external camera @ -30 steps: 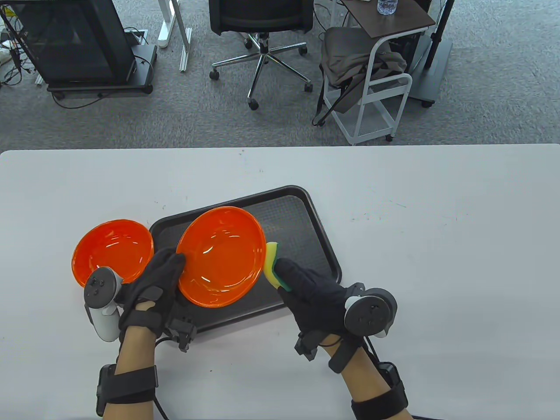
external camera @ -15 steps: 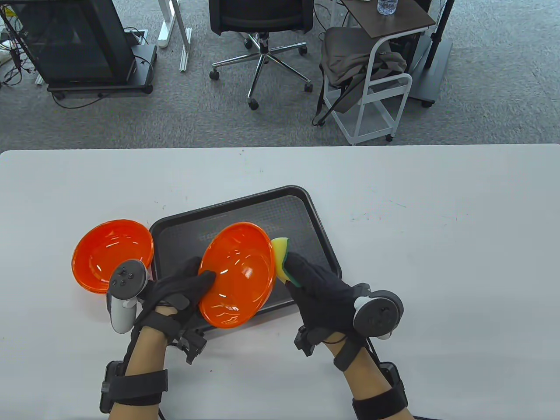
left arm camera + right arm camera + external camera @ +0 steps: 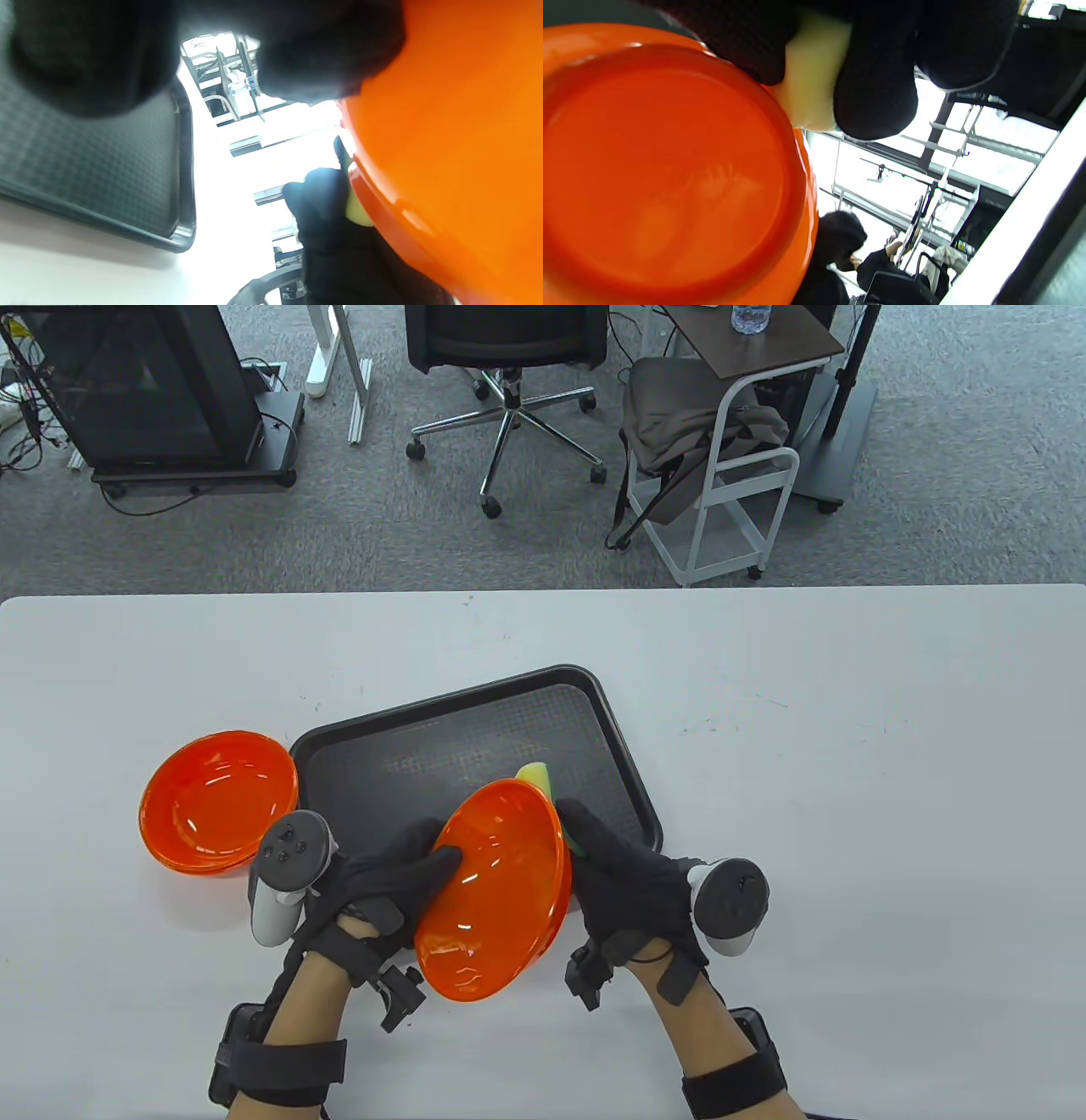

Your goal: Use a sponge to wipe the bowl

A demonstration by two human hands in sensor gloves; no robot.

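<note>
My left hand (image 3: 386, 882) grips an orange bowl (image 3: 496, 891) by its left rim and holds it tilted on edge above the tray's near side. The bowl fills the left wrist view (image 3: 458, 148) and the right wrist view (image 3: 661, 169). My right hand (image 3: 624, 882) holds a yellow-green sponge (image 3: 539, 777) against the bowl's outer right side. The sponge also shows in the right wrist view (image 3: 812, 84) between my fingers, and as a sliver in the left wrist view (image 3: 356, 207).
A black tray (image 3: 475, 746) lies in the middle of the white table (image 3: 848, 780). A second orange bowl (image 3: 216, 802) sits on the table left of the tray. Chairs, a cart and a stand are on the floor beyond the far edge.
Both hands have moved toward me and to the right. The bowl has tipped from nearly flat to steeply on edge. The sponge has slid behind the bowl's outer side.
</note>
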